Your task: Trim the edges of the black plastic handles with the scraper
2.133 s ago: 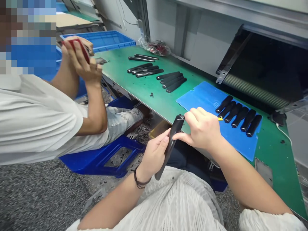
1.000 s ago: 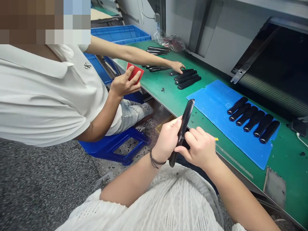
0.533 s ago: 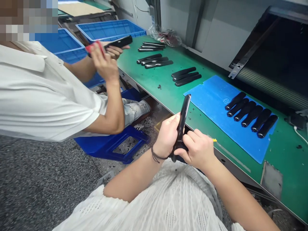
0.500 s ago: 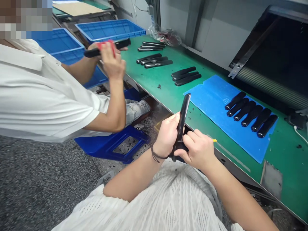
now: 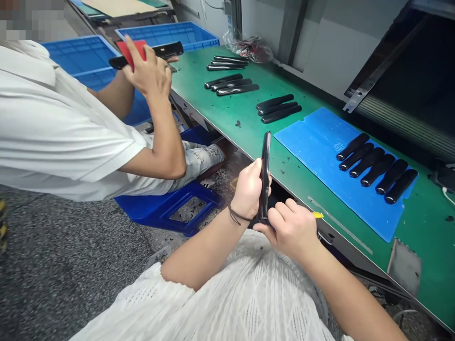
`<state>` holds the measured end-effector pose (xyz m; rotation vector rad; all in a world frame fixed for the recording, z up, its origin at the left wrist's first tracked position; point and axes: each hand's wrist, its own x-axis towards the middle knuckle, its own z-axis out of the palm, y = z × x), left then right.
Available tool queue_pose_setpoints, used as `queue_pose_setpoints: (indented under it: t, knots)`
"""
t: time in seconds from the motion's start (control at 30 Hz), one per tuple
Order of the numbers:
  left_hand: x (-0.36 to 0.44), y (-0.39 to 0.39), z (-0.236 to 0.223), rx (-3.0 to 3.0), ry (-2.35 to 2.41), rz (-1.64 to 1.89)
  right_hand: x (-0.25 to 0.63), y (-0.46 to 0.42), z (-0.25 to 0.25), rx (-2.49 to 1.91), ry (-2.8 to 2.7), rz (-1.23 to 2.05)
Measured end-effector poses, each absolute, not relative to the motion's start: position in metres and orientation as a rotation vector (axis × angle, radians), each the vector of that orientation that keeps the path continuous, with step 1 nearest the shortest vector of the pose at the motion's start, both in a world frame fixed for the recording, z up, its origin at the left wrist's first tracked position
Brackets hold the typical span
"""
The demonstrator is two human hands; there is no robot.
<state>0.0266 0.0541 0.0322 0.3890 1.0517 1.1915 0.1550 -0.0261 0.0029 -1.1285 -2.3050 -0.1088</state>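
Observation:
My left hand [image 5: 249, 189] is wrapped round a long black handle-shaped part [image 5: 265, 156], holding it upright in front of the green bench [image 5: 227, 113]. My right hand [image 5: 293, 227] is closed at the part's lower end, and a small yellow tip [image 5: 317, 215] sticks out of its fist. Several similar black parts [image 5: 377, 166] lie in a row on a blue mat [image 5: 313, 142] to the right.
A seated person in a white shirt [image 5: 64, 132] on the left holds a black part [image 5: 163, 49] and a red card [image 5: 131, 49]. More black parts [image 5: 279, 108] lie in groups [image 5: 231, 85] on the bench. Blue bins [image 5: 170, 34] stand behind, a blue stool [image 5: 167, 210] below.
I have turned the black part edge-on and raised it a little; my right hand slid down to its lower end. The co-worker picked a part from the bench and works it with the red card.

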Motion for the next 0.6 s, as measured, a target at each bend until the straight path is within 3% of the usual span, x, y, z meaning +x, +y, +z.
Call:
queue_pose_setpoints:
  t: [0.2, 0.47, 0.6]
  knots:
    - [0.018, 0.061, 0.024, 0.168, 1.067, 1.285, 0.15, -0.029, -0.016, -1.113, -2.182, -0.207]
    - [0.0, 0.068, 0.016, 0.037, 1.094, 1.42, 0.14, -0.033, -0.023, -1.215, -1.803, 0.667]
    - [-0.002, 0.062, 0.003, 0.259, 1.179, 1.409, 0.127, -0.032, -0.011, -1.06, -1.667, 0.679]
